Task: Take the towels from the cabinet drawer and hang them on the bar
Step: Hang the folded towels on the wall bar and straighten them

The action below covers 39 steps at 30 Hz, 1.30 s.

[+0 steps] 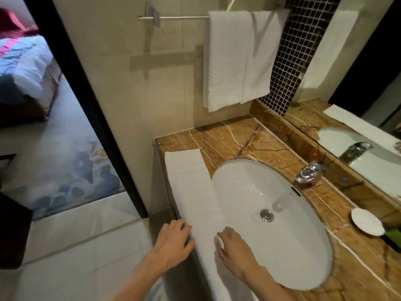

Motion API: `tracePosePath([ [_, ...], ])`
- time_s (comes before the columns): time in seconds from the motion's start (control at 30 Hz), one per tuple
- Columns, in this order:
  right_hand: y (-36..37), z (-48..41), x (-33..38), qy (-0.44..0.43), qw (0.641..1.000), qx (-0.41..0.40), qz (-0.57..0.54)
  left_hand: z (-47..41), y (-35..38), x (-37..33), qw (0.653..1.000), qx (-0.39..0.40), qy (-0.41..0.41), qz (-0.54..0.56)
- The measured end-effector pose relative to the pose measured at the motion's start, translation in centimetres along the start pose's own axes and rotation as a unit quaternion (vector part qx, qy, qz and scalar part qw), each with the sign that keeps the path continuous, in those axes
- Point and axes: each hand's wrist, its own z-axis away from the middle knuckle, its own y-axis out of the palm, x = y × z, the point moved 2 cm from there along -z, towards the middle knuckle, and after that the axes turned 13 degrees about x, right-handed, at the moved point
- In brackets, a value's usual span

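Left hand (173, 242): fingers relaxed, tips touching the left edge of the long folded white towel (191, 183); no pinch visible. Right hand (234, 248): released, palm down, fingers spread flat on top of the same towel's near end; neither hand grasps anything.

Towel lies flat on the brown veined marble counter (227, 137), in the strip between the counter's left edge and the white oval basin (249, 181), and partly laps the basin rim. Its long axis runs away from the person toward the wall; the near end is under the hands, the far end points at the wall below the bar. Both hands sit at the near end, left on the outer side, right on the basin side; equally close, so a two-hand lift looks natural.

Beyond the basin: chrome tap (310, 171); small white round dish (366, 224) to the right.

On the wall: chrome towel bar (173, 17), horizontal, so crosswise to the towel's axis. Two white towels already hang on its right part, front one (227, 61) overlapping the rear one (260, 55); the bare stretch of bar is to their left, roughly above the counter towel's far end.

Judgement: last hanging step still pending; next move needs a grip on the near end, then lift up and forward to drape the towel's middle over the bare stretch. Risk: the folds slip open on the lift.
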Motion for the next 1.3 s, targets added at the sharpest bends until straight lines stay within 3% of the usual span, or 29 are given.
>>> tracePosePath([
  [0.27,0.9,-1.0,-1.5,0.02,0.999,0.026,-0.044,-0.9,1.8,-1.1,0.999,0.009,-0.043,0.026],
  [0.4,0.1,-2.2,-2.1,0.04,0.991,0.014,-0.126,-1.7,2.6,-1.1,0.998,0.013,-0.044,0.031],
  [0.67,-1.0,-4.2,-2.8,0.102,0.942,-0.005,-0.319,-2.5,4.3,-1.0,0.998,0.01,-0.038,0.054],
  [0.87,-1.9,-4.6,-2.2,0.111,0.931,-0.051,-0.343,-2.5,4.7,-0.7,0.996,-0.002,-0.038,0.078],
  [1.0,-3.0,-4.4,-1.0,0.088,0.918,-0.038,-0.384,-2.6,4.6,-0.5,0.987,-0.01,-0.06,0.151],
  [1.07,-3.4,-4.2,-0.2,0.074,0.907,-0.022,-0.413,-2.7,4.5,-0.1,0.965,-0.002,-0.081,0.249],
  [1.3,-5.8,-2.9,3.5,0.014,0.866,0.026,-0.499,-2.3,2.9,-0.1,0.818,-0.042,-0.098,0.565],
])
